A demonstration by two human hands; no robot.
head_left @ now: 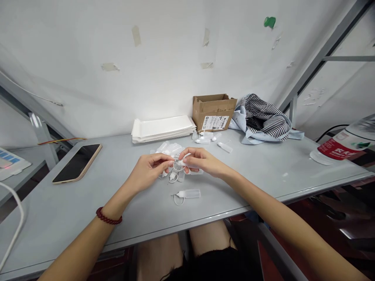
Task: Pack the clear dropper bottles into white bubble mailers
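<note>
My left hand [154, 167] and my right hand [202, 160] meet above a pile of small translucent needle-tip bottles [172, 148]. Between them is one needle-tip bottle [183, 162] with a white collar and a looped strap. Right thumb and fingers grip it near the collar; its body is mostly hidden by that hand. The left fingertips are pinched at its tip end, where the small cap cannot be made out. Closer to me, a single needle-tip bottle [191, 193] lies on its side, metal tip pointing left, strap hanging loose.
Behind the pile lie stacked white trays [164, 127], a cardboard box [213, 111] and striped cloth [263, 117]. More small bottles [205, 136] lie before the box. A phone [77, 164] rests at left; a large red-labelled bottle [345, 142] stands tilted in view at right.
</note>
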